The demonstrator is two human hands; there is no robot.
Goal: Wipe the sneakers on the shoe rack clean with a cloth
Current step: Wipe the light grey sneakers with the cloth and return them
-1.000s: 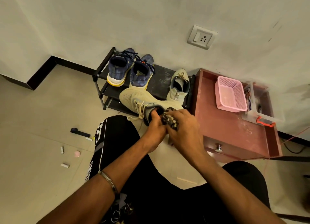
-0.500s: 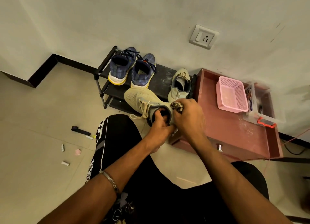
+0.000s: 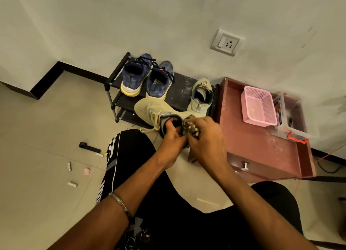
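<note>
Left hand (image 3: 171, 137) grips the cream sneaker (image 3: 155, 110) by its collar, held off the shoe rack (image 3: 179, 98); right hand (image 3: 204, 137) clutches the cloth (image 3: 190, 128) against its heel; wiping under way, its mate (image 3: 201, 96) and blue pair (image 3: 148, 77) apparently pending

Left hand (image 3: 173, 137) grips the collar of a cream sneaker (image 3: 155, 109), fingers hooked into the opening; the shoe is held off the rack, toe pointing left and away. Right hand (image 3: 206, 137) bunches a patterned cloth (image 3: 190, 128) against the heel (contact area mostly hidden by the fingers). Black rack (image 3: 179, 92) against the wall carries a blue pair (image 3: 146, 77) and one pale sneaker (image 3: 201, 95) at its right end. Just right of the rack: a reddish cabinet (image 3: 256, 147) with a pink basket (image 3: 259, 105) on top. Small bits lie on the floor (image 3: 37, 175) at left.
</note>
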